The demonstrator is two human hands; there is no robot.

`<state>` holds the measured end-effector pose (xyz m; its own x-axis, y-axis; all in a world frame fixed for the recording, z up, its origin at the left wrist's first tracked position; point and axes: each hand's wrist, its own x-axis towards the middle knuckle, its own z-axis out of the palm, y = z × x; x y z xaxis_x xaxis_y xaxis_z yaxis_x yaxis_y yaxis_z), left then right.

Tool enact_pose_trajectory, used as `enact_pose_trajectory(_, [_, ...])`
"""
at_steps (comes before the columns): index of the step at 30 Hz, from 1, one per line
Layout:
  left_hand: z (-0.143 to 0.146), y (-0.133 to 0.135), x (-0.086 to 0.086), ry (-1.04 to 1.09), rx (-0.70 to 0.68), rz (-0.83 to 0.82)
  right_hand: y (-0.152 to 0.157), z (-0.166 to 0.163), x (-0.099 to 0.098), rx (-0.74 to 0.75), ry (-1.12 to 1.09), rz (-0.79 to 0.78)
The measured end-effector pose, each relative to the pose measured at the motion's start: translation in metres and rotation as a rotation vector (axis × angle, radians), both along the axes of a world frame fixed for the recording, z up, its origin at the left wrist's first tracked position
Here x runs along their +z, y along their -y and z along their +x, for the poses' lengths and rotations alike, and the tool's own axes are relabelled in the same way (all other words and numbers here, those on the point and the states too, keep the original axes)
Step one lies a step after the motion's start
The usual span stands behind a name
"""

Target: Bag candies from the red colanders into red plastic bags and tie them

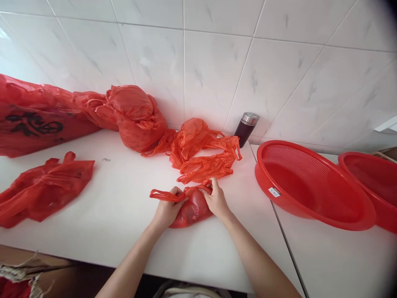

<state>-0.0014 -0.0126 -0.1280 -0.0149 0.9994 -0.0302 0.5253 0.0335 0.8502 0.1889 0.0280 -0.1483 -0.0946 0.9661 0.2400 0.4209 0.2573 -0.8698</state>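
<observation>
A small red plastic bag [192,208] rests on the white table near its front edge, bulging with something rounded inside that I cannot make out. My left hand [170,207] grips the bag's left side, and a handle loop sticks out past its fingers. On the right side my right hand [215,198] pinches the upper edge of the same bag. Just behind both hands lie crumpled orange-red plastic bags [206,165], spread loosely on the table.
Full, knotted red bags [136,111] line the wall at the back left. A flat red bag [46,186] lies at left. A dark thermos [245,131] leans by the wall. Two red plastic baskets, the nearer basket [273,194] and another basket [386,211], stand right. Cardboard boxes [58,279] sit below the table.
</observation>
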Motion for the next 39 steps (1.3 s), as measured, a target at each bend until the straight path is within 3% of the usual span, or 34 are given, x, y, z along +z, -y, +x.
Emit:
enact_pose_trajectory(11, [-0.005,0.003,0.002,-0.117,-0.022,0.018,-0.005,0.015,-0.001,-0.010,0.166,-0.013])
enact_pose_trajectory(18, [0.004,-0.002,0.002,-0.228,-0.059,0.059,-0.001,0.006,0.002,0.040,0.540,-0.025])
enact_pose_trajectory(31, [0.007,-0.011,-0.003,-0.396,-0.044,-0.024,-0.009,0.006,0.007,0.068,0.624,-0.102])
enact_pose_trajectory(39, [0.004,-0.006,0.000,-0.215,-0.001,-0.058,-0.009,0.011,0.012,0.073,0.512,-0.123])
